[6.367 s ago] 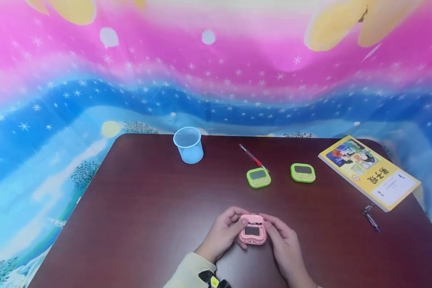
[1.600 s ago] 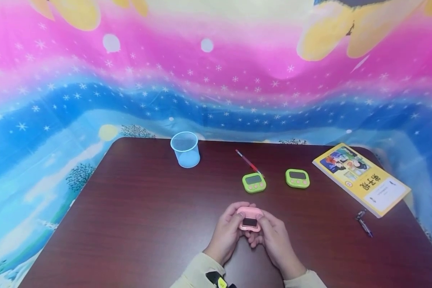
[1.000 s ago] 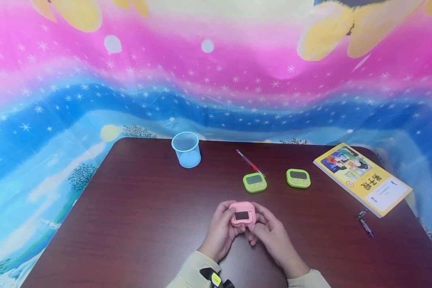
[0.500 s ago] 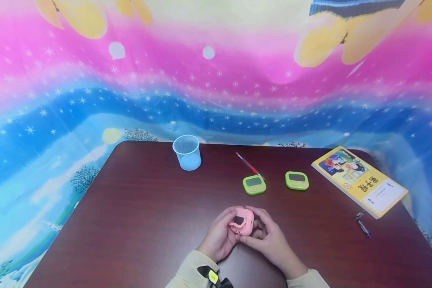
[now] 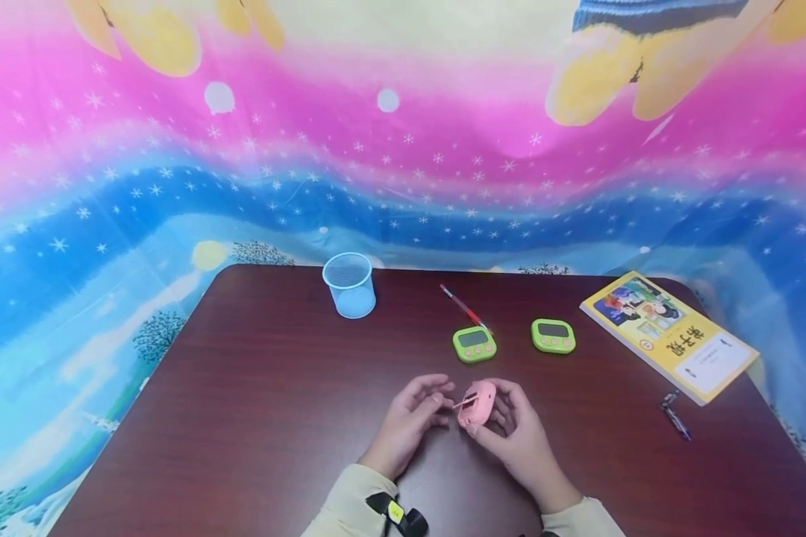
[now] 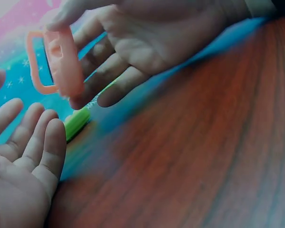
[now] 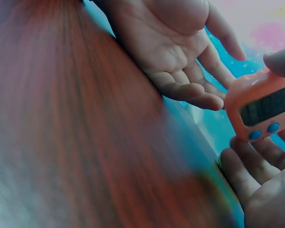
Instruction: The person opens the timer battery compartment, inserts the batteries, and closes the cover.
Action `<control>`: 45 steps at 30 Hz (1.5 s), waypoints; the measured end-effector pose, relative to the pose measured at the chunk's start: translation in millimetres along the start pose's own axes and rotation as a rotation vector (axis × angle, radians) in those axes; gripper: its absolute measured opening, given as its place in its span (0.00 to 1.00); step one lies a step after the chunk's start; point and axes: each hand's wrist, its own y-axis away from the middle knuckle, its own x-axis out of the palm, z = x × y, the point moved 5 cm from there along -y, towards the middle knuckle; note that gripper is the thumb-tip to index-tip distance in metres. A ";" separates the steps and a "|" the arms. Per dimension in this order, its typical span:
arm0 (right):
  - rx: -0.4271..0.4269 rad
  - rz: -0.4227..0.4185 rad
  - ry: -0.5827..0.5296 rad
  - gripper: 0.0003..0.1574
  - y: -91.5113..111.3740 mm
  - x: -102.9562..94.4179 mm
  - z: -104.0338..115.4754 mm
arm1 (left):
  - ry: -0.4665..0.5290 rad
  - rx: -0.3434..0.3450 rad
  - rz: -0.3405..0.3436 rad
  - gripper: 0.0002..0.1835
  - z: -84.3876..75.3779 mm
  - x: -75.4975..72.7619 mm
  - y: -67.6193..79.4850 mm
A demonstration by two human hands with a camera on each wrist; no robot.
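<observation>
My right hand (image 5: 527,444) pinches a pink digital timer (image 5: 483,403) between thumb and fingers above the table. A thin loop-shaped stand (image 6: 34,66) is swung out from the timer's back, as the left wrist view shows. In the right wrist view the timer's dark screen (image 7: 268,105) and blue buttons (image 7: 273,127) show. My left hand (image 5: 408,424) is beside the stand with its fingers loosely spread, holding nothing. Farther back lie two green timers, one (image 5: 475,344) in the middle and the other (image 5: 554,336) to its right.
A light blue mesh cup (image 5: 353,292) stands at the back of the brown table (image 5: 255,388). A red pencil (image 5: 462,304) touches or nearly touches the middle green timer. At right are a yellow book (image 5: 672,335) and a pen (image 5: 675,418). A patterned cloth (image 5: 403,179) hangs behind.
Both hands held the pink timer and turned it about. The left hand has now let go and drawn left, while the right hand holds the timer slightly farther right, with its stand swung out.
</observation>
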 end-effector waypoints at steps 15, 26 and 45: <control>-0.004 -0.043 0.291 0.46 -1.1 -3.7 3.8 | -0.203 0.012 0.116 0.31 -0.5 -0.6 -0.4; 0.012 -0.031 0.354 0.51 -0.4 -4.9 -4.0 | -0.317 0.048 0.204 0.38 -6.7 4.1 0.1; -0.042 -0.245 -0.011 0.37 61.6 -6.0 4.1 | -0.293 0.085 0.276 0.24 1.9 10.4 26.8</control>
